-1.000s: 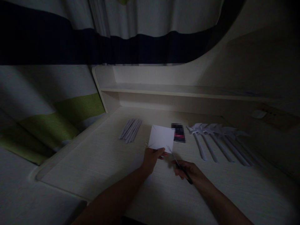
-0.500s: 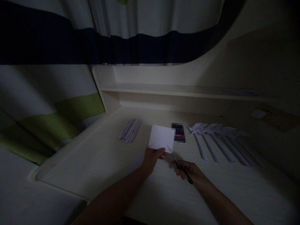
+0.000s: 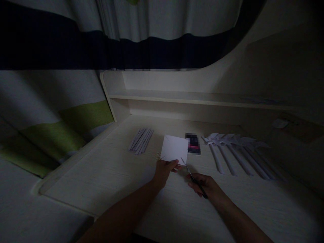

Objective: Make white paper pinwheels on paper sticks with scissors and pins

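Observation:
A square sheet of white paper (image 3: 174, 147) is pinched along its near edge by my left hand (image 3: 164, 171), thumb on top. Short slits show at its top left and lower left corners. My right hand (image 3: 202, 185) is closed around the dark handles of a pair of scissors (image 3: 187, 167). The narrow blades point up and left and lie at the paper's lower right corner; they look nearly closed together.
A bundle of thin white paper strips or sticks (image 3: 141, 141) lies left of the sheet. Several paper pinwheels on rolled stems (image 3: 227, 150) lie in a row at right. A pixelated dark object (image 3: 192, 143) sits behind the sheet. A shelf (image 3: 177, 96) runs along the back, under curtains (image 3: 162, 52).
The scissor blades have drawn together at the paper's lower right corner, and the fingers of my right hand have tightened. The sheet and my left hand have stayed in place.

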Demonstrator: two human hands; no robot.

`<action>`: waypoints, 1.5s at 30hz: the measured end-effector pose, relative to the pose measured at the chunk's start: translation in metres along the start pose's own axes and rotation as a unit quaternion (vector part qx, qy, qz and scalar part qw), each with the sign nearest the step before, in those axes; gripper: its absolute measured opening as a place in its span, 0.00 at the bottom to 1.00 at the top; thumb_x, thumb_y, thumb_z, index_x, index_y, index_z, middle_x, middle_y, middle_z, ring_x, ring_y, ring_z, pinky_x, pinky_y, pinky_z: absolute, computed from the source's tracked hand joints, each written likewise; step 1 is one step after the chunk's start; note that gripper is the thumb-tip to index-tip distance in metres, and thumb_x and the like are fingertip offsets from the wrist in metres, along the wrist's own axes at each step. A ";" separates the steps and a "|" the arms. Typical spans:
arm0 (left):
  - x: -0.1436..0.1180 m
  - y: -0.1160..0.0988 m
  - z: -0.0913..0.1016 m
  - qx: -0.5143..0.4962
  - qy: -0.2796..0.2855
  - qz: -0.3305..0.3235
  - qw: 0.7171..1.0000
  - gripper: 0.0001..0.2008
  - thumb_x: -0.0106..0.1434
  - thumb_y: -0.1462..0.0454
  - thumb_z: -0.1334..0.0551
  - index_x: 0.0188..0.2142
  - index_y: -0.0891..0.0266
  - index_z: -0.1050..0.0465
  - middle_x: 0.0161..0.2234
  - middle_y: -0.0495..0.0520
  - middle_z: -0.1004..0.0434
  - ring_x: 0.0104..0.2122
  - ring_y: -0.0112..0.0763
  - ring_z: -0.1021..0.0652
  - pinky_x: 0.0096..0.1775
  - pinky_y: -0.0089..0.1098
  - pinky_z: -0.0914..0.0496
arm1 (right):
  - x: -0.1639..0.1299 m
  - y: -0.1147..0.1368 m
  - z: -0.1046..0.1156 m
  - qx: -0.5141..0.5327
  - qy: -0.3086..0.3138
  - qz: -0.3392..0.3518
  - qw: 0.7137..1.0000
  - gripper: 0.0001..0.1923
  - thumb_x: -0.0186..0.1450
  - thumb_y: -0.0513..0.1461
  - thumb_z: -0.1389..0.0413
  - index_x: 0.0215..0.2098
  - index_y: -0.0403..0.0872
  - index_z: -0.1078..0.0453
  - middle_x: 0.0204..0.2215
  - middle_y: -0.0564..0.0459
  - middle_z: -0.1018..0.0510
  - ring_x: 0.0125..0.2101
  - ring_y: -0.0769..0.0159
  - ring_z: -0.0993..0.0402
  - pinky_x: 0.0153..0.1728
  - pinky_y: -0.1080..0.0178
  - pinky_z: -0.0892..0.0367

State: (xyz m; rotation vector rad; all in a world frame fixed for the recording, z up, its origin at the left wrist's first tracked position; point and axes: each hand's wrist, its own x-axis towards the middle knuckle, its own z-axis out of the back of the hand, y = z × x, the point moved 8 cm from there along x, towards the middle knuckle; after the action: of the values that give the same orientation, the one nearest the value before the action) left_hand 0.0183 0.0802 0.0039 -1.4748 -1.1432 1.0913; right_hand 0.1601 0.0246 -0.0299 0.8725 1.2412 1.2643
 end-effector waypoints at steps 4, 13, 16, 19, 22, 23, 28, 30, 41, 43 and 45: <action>0.000 0.000 -0.001 -0.001 0.001 -0.002 1.000 0.14 0.48 0.58 0.38 0.23 0.71 0.26 0.23 0.60 0.23 0.23 0.32 0.25 0.24 0.27 0.32 | 0.000 0.000 0.000 0.007 -0.003 0.006 1.000 0.19 0.48 0.47 0.42 0.34 0.43 0.31 0.10 0.63 0.39 0.10 0.77 0.46 0.12 0.70 0.49; 0.000 0.004 -0.003 -0.010 0.016 0.000 1.000 0.12 0.46 0.60 0.36 0.23 0.70 0.26 0.21 0.57 0.24 0.21 0.32 0.25 0.22 0.28 0.33 | 0.002 0.004 0.002 0.006 -0.018 0.010 1.000 0.21 0.46 0.46 0.41 0.35 0.42 0.31 0.13 0.60 0.34 0.12 0.76 0.44 0.13 0.69 0.46; -0.001 0.004 -0.005 -0.009 0.022 0.001 1.000 0.12 0.46 0.60 0.36 0.23 0.69 0.26 0.20 0.56 0.24 0.21 0.32 0.25 0.22 0.27 0.33 | 0.001 0.003 0.002 0.011 -0.018 0.009 1.000 0.20 0.47 0.46 0.41 0.34 0.42 0.31 0.13 0.60 0.35 0.11 0.77 0.45 0.13 0.69 0.47; -0.001 0.004 -0.006 -0.008 0.024 0.006 1.000 0.11 0.45 0.60 0.36 0.24 0.69 0.26 0.20 0.56 0.25 0.21 0.32 0.25 0.22 0.27 0.33 | 0.001 0.001 0.001 0.009 -0.013 0.010 1.000 0.20 0.47 0.47 0.42 0.34 0.43 0.32 0.11 0.62 0.37 0.10 0.77 0.46 0.12 0.70 0.48; 0.000 0.005 -0.005 -0.006 0.025 0.003 1.000 0.12 0.45 0.60 0.37 0.24 0.69 0.26 0.20 0.57 0.24 0.21 0.32 0.25 0.22 0.27 0.34 | 0.001 -0.001 0.002 0.002 -0.015 0.008 1.000 0.21 0.47 0.48 0.42 0.35 0.43 0.32 0.10 0.63 0.39 0.10 0.77 0.46 0.12 0.70 0.49; 0.000 0.005 -0.005 -0.006 0.025 0.001 1.000 0.12 0.46 0.60 0.37 0.23 0.69 0.26 0.20 0.57 0.24 0.21 0.32 0.25 0.22 0.27 0.34 | 0.001 -0.001 0.002 0.001 -0.016 0.007 1.000 0.21 0.47 0.48 0.42 0.35 0.43 0.32 0.10 0.63 0.39 0.10 0.77 0.46 0.11 0.70 0.49; 0.000 0.007 -0.006 -0.007 0.032 -0.006 0.999 0.12 0.46 0.59 0.37 0.24 0.69 0.26 0.20 0.55 0.24 0.21 0.32 0.25 0.23 0.28 0.34 | 0.001 0.002 0.001 0.001 -0.016 0.012 1.000 0.22 0.47 0.48 0.42 0.35 0.42 0.32 0.10 0.62 0.38 0.10 0.76 0.46 0.12 0.69 0.48; 0.000 0.007 -0.007 -0.002 0.038 -0.003 0.999 0.12 0.46 0.59 0.37 0.24 0.69 0.26 0.20 0.55 0.25 0.21 0.31 0.26 0.22 0.27 0.34 | 0.001 0.005 0.001 0.001 -0.016 0.019 1.000 0.21 0.47 0.47 0.42 0.35 0.42 0.32 0.11 0.62 0.37 0.11 0.76 0.45 0.13 0.69 0.48; -0.001 0.007 -0.009 0.006 0.048 -0.004 0.999 0.12 0.46 0.59 0.37 0.24 0.68 0.26 0.21 0.55 0.24 0.20 0.30 0.26 0.22 0.27 0.34 | -0.002 0.008 0.002 0.003 -0.028 0.013 1.000 0.20 0.47 0.47 0.42 0.33 0.42 0.31 0.10 0.62 0.38 0.11 0.77 0.46 0.11 0.70 0.49; -0.001 0.007 -0.009 0.002 0.048 -0.007 0.999 0.11 0.46 0.59 0.37 0.23 0.68 0.26 0.20 0.56 0.24 0.20 0.30 0.26 0.22 0.27 0.35 | -0.002 0.005 0.002 0.007 -0.025 0.009 1.000 0.20 0.48 0.48 0.42 0.34 0.43 0.32 0.10 0.63 0.38 0.11 0.76 0.46 0.11 0.70 0.49; -0.001 0.007 -0.009 -0.001 0.048 -0.008 0.999 0.11 0.46 0.60 0.37 0.23 0.68 0.26 0.20 0.56 0.24 0.20 0.31 0.26 0.22 0.27 0.35 | -0.002 0.003 0.002 0.012 -0.024 0.004 1.000 0.20 0.47 0.48 0.41 0.33 0.43 0.32 0.10 0.63 0.39 0.10 0.76 0.46 0.11 0.70 0.49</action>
State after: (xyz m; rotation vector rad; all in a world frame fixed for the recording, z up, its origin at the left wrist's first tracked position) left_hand 0.0281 0.0768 -0.0015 -1.5006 -1.0875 0.9983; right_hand 0.1615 0.0237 -0.0260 0.9217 1.2180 1.2299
